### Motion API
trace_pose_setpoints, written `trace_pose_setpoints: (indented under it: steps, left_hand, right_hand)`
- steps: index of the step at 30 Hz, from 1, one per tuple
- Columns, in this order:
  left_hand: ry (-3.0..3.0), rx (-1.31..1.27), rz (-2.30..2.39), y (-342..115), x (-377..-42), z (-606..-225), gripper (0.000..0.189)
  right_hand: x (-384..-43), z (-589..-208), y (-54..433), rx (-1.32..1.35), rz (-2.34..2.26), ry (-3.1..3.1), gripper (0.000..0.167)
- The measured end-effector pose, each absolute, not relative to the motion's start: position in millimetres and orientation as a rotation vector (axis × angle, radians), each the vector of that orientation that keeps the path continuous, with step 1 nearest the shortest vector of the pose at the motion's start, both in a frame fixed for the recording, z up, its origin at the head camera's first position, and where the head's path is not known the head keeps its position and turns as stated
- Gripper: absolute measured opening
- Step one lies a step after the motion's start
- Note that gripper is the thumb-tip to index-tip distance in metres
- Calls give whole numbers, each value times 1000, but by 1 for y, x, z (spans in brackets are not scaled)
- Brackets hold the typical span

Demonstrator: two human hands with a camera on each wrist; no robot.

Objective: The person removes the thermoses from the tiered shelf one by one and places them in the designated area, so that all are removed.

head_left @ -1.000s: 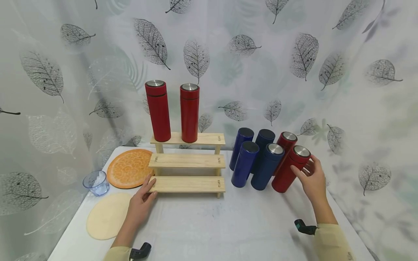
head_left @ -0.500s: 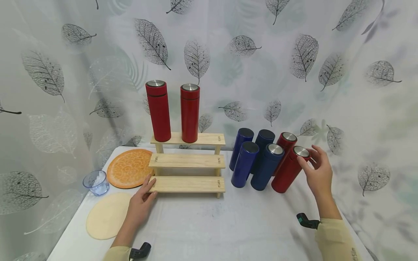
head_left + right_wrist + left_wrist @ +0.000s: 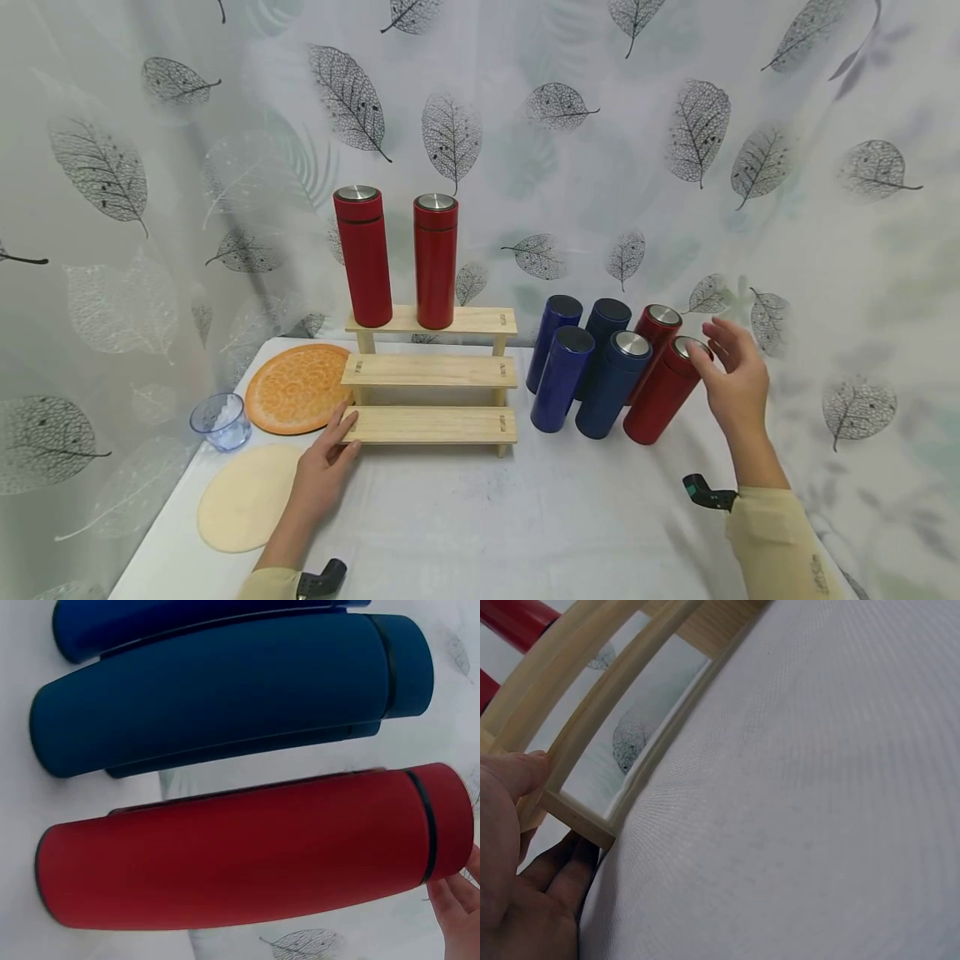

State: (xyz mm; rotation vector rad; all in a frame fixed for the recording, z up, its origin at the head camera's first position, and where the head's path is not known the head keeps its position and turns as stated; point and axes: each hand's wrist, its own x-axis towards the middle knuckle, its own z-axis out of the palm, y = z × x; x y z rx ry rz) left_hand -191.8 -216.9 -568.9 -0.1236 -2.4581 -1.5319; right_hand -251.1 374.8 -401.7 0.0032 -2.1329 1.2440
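Observation:
In the head view my left hand [image 3: 324,471] holds the left end of the lowest step of a wooden three-step rack [image 3: 435,425]. The left wrist view has its thumb [image 3: 525,771] against the wood and the other fingers around the leg. My right hand [image 3: 735,379] is at the top of the front red thermos [image 3: 663,400], fingers loosely bent and thumb over its steel lid. In the right wrist view, fingers [image 3: 454,900] lie right at the lid's side. That thermos stands on the table. Two red thermoses [image 3: 363,262] stand on the rack's top step.
Left of the front red thermos stand a dark blue thermos [image 3: 611,392], a bright blue thermos [image 3: 561,387] and others behind, one red [image 3: 656,325]. Left of the rack lie an orange round board [image 3: 292,387] and a cream disc [image 3: 243,500], beside a small glass [image 3: 225,423].
My right hand has moved up and slightly right, from around the red thermos's upper side to its lid, fingers more spread. The thermos has stayed in place. The left hand has not moved.

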Motion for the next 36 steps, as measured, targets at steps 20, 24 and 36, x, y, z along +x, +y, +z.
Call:
trace_pose_setpoints:
  steps: [20, 24, 36]
  left_hand:
    - [-2473, -117, -1522, -218, -192, -569, 53]
    - [-2469, -117, -1540, -217, -193, -570, 53]
    - [-2494, -94, -1529, -217, -192, -569, 53]
  right_hand:
    - [-257, -363, 327, 226, 1155, -2155, 59]
    - [-263, -360, 312, 298, 1140, -2164, 59]
    - [-273, -356, 270, 521, 1133, -2211, 59]
